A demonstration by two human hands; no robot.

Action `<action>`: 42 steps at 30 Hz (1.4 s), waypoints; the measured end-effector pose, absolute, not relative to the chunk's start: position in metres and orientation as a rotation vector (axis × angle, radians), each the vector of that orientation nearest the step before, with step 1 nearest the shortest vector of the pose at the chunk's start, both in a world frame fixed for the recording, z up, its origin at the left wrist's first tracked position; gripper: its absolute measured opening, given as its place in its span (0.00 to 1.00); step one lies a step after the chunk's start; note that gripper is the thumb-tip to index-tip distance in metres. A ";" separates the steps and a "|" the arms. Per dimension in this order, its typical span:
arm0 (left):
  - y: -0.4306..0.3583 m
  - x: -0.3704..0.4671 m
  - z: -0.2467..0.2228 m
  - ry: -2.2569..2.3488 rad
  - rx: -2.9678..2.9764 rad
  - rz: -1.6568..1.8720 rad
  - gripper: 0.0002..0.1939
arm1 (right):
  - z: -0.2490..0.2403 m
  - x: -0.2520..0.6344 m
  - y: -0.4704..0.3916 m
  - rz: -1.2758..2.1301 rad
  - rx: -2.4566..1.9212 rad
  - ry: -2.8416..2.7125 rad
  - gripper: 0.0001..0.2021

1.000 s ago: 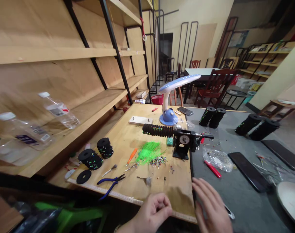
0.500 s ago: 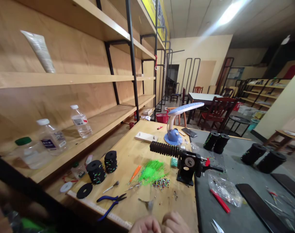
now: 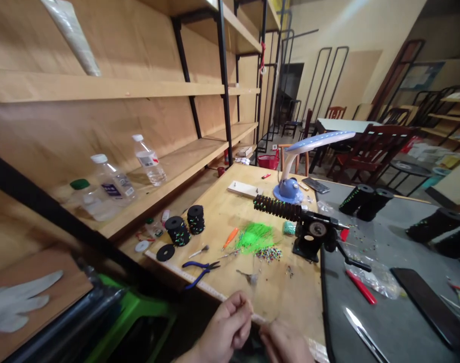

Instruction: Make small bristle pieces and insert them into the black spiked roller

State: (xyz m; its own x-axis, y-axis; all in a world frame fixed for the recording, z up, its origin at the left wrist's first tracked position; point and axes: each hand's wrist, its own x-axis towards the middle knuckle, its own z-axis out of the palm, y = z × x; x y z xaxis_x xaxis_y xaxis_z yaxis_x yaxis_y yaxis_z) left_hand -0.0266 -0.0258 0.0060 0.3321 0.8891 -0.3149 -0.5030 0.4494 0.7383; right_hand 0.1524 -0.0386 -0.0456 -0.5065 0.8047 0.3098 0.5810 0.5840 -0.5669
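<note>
My left hand [image 3: 230, 325] is at the table's front edge, thumb and fingers pinched together; whatever they hold is too small to make out. Just right of it and lower, my right hand [image 3: 284, 343] has its fingers curled, and their tips are blurred. Beyond the hands lie blue-handled pliers [image 3: 201, 272] with jaws apart, a pile of bright green strands [image 3: 257, 237] and a heap of multicoloured beads [image 3: 269, 253]. An orange pen-shaped tool [image 3: 230, 239] lies left of the strands. A black clamp device with a dial [image 3: 309, 234] carries a ribbed black roll [image 3: 277, 206].
A blue desk lamp [image 3: 289, 189] stands behind the device. Black spools [image 3: 177, 231] stand at the left, others [image 3: 360, 199] on the grey mat [image 3: 346, 287]. Tweezers [image 3: 364, 333] and a red tool [image 3: 361, 287] lie right. Shelves [image 3: 199, 161] with bottles [image 3: 148, 161] line the left side.
The view has tilted down and turned left, so the table things sit further right. My hands show more fully and are apart, where before they were close together at the bottom edge.
</note>
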 end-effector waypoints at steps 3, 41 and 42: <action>-0.021 -0.030 0.002 0.926 0.586 1.110 0.22 | -0.031 0.154 -0.034 0.641 -1.143 -2.261 0.10; -0.045 -0.100 -0.029 1.448 1.698 1.236 0.05 | -0.020 0.097 0.010 0.828 -1.419 -2.550 0.11; -0.050 -0.100 -0.031 1.355 1.864 1.194 0.06 | -0.020 0.096 0.011 0.818 -1.414 -2.568 0.11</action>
